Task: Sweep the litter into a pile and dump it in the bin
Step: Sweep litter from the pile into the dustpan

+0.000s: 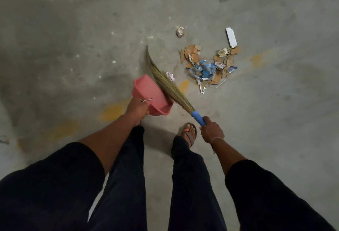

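My left hand point(137, 110) grips the handle of a pink dustpan point(146, 91), held above the floor with its mouth pointing away from me. My right hand point(211, 130) grips the blue handle of a grass broom point(165, 82); its bristles slant up and left across the dustpan's right edge. A litter pile point(207, 65) of cardboard scraps, blue plastic and wrappers lies on the concrete ahead and to the right of the broom. A white carton point(231, 37) lies at the pile's far right. A crumpled wrapper point(180, 31) sits apart, beyond the pile. Another small wrapper point(170, 76) lies beside the bristles.
The floor is bare grey concrete point(73, 29) with faded yellow paint marks point(111, 110). My right foot in a sandal point(189, 133) stands just behind the broom handle. My dark trousers fill the lower frame. No bin is in view.
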